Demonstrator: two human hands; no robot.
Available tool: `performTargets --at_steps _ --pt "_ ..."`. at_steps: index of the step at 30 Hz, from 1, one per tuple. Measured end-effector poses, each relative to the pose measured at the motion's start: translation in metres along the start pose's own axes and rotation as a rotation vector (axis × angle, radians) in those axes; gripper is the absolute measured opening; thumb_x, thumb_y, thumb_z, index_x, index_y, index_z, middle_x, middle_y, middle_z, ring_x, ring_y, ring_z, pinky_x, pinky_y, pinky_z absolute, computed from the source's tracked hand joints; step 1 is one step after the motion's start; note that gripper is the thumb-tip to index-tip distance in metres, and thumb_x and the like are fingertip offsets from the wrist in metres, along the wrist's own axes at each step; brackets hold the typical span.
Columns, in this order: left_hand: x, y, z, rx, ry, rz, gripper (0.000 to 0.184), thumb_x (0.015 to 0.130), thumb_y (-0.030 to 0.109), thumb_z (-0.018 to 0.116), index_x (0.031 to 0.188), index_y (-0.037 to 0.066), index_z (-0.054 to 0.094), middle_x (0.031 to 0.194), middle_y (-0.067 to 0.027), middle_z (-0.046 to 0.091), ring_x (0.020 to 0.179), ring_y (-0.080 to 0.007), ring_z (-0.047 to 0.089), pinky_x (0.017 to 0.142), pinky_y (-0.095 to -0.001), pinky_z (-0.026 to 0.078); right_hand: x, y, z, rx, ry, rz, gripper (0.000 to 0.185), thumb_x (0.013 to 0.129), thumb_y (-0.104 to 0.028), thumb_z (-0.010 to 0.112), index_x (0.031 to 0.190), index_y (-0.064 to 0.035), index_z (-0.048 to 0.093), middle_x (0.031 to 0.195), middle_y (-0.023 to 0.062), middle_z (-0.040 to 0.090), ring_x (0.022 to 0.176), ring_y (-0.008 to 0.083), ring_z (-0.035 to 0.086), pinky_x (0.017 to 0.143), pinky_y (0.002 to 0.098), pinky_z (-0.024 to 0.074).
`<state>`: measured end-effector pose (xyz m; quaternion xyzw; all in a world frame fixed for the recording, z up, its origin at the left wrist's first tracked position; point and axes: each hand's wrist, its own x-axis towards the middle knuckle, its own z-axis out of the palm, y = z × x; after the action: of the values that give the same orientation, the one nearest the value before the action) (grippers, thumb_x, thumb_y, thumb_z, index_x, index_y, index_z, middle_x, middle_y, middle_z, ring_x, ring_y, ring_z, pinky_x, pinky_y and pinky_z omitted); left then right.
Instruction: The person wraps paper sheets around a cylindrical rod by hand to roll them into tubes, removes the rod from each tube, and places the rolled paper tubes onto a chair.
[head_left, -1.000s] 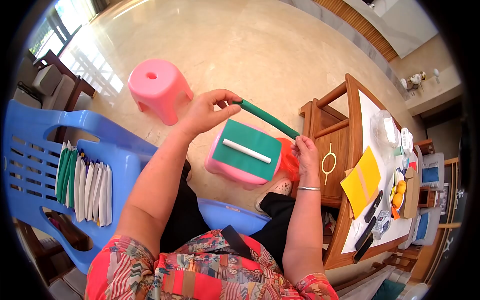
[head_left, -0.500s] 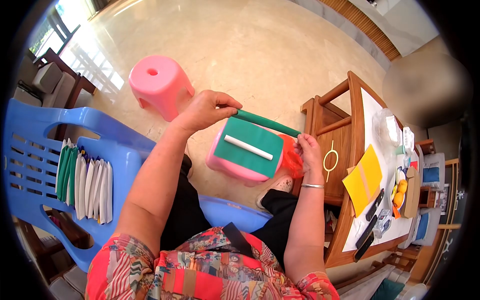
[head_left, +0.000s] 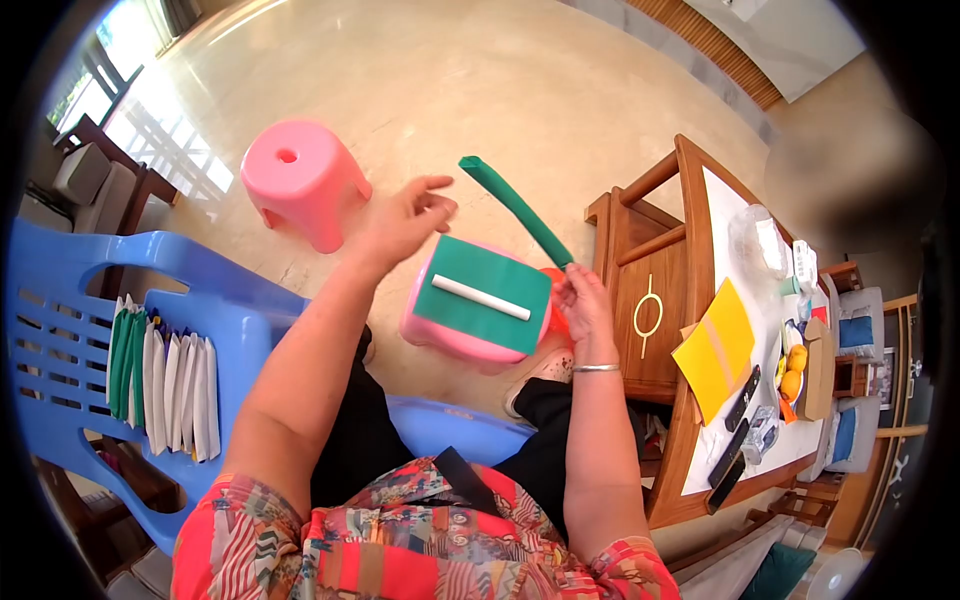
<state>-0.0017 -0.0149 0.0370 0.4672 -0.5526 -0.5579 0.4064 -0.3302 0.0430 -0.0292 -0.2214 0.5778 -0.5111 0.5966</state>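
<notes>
My right hand (head_left: 583, 301) pinches the lower end of a long green strip (head_left: 515, 208), which looks folded or rolled. The strip slants up to the left, its far end free in the air. Just left of that free end is my left hand (head_left: 412, 220), fingers apart and holding nothing. Below the strip, a flat green sheet (head_left: 470, 317) lies on a pink stool (head_left: 440, 345). A white stick or roll (head_left: 481, 298) rests across the sheet.
A second pink stool (head_left: 300, 170) stands at the upper left. Folded green and white pieces (head_left: 180, 390) sit on a blue chair (head_left: 240, 340). On the right, a wooden table (head_left: 690, 450) bears a yellow packet (head_left: 716, 350), remotes and fruit. Red plastic (head_left: 556, 318) is beside the near stool.
My left hand has let go of the green strip and moved slightly left. The strip's free end has swung upward, while my right hand still holds the other end.
</notes>
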Motion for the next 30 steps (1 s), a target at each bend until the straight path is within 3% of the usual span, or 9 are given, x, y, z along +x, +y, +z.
performTargets --at_steps 3,7,12,15,19,21,26,27,30 --pt "-0.01 -0.009 0.029 -0.1 -0.163 -0.107 0.083 0.091 0.023 0.079 0.157 0.002 0.033 0.142 -0.0203 0.054 0.127 -0.0267 0.058 0.108 -0.0386 0.047 -0.008 0.015 0.016 0.114 -0.09 0.109 0.018 0.096 -0.028 0.075 0.106 -0.0164 0.066 0.084 -0.0022 0.064 0.079 0.0161 0.066 0.074 0.0347 0.0554" --pt "-0.011 -0.027 0.072 -0.377 -0.115 -0.036 0.089 0.085 0.021 0.086 0.154 -0.004 0.036 0.136 -0.0163 0.058 0.12 -0.0233 0.062 0.103 -0.0379 0.052 -0.027 0.035 0.041 0.18 -0.214 0.26 0.021 0.095 -0.027 0.075 0.11 -0.017 0.064 0.087 -0.0017 0.064 0.083 0.0188 0.067 0.078 0.0388 0.0564" --pt "-0.013 -0.037 0.088 -0.625 0.105 -0.039 0.027 0.094 0.023 0.073 0.109 0.002 0.066 0.086 -0.0063 0.069 0.079 -0.0156 0.068 0.072 -0.0312 0.056 -0.039 0.049 0.058 0.003 -0.275 0.227 0.033 0.098 -0.032 0.073 0.122 -0.0139 0.061 0.089 -0.0018 0.063 0.079 0.0151 0.067 0.072 0.0345 0.0576" --pt "-0.018 -0.017 0.059 -0.608 0.282 0.06 0.021 0.094 0.021 0.073 0.103 0.004 0.067 0.082 -0.0034 0.066 0.07 -0.0122 0.065 0.064 -0.0277 0.055 -0.047 0.044 0.07 -0.263 -0.26 0.168 0.04 0.099 -0.033 0.07 0.131 -0.0112 0.059 0.089 -0.0031 0.061 0.075 0.0105 0.065 0.067 0.0258 0.0551" --pt "-0.037 0.015 -0.036 -0.308 0.49 0.217 0.024 0.092 0.024 0.075 0.104 0.006 0.067 0.084 -0.0011 0.067 0.071 -0.0091 0.063 0.06 -0.0271 0.056 -0.04 0.051 0.055 -0.426 -0.242 0.176 0.037 0.099 -0.032 0.07 0.127 -0.0099 0.062 0.088 -0.0034 0.063 0.071 0.0086 0.064 0.063 0.0233 0.0533" --pt "-0.066 0.019 -0.1 0.237 0.697 0.291 0.021 0.089 0.022 0.076 0.098 0.004 0.07 0.087 -0.0014 0.068 0.077 -0.0088 0.064 0.066 -0.0281 0.054 -0.043 0.055 0.051 -0.496 -0.243 0.176 0.034 0.099 -0.032 0.07 0.123 -0.0095 0.063 0.088 -0.0034 0.064 0.07 0.0081 0.063 0.062 0.0227 0.0525" --pt "-0.234 0.017 -0.247 0.621 0.885 -0.095 0.024 0.085 0.023 0.077 0.103 0.008 0.074 0.089 -0.0089 0.073 0.082 -0.0144 0.067 0.074 -0.0348 0.054 -0.045 0.062 0.045 -0.669 -0.33 0.08 0.028 0.099 -0.029 0.07 0.117 -0.0088 0.066 0.088 -0.0025 0.066 0.07 0.0077 0.063 0.06 0.0218 0.05" --pt "-0.272 0.035 -0.257 0.724 0.937 -0.316 0.022 0.086 0.023 0.075 0.104 0.011 0.074 0.09 -0.0102 0.073 0.08 -0.019 0.069 0.074 -0.0373 0.055 -0.045 0.063 0.044 -0.681 -0.337 0.078 0.028 0.099 -0.029 0.07 0.117 -0.0085 0.066 0.088 -0.0022 0.066 0.07 0.0078 0.063 0.06 0.0218 0.0496" --pt "-0.365 0.014 -0.323 1.079 1.093 -0.513 0.029 0.085 0.026 0.071 0.112 0.013 0.07 0.1 -0.016 0.073 0.095 -0.0351 0.07 0.084 -0.0469 0.054 -0.045 0.068 0.043 -0.732 -0.347 0.068 0.028 0.099 -0.028 0.07 0.117 -0.0076 0.067 0.088 -0.0015 0.066 0.07 0.0084 0.063 0.059 0.0218 0.0486"
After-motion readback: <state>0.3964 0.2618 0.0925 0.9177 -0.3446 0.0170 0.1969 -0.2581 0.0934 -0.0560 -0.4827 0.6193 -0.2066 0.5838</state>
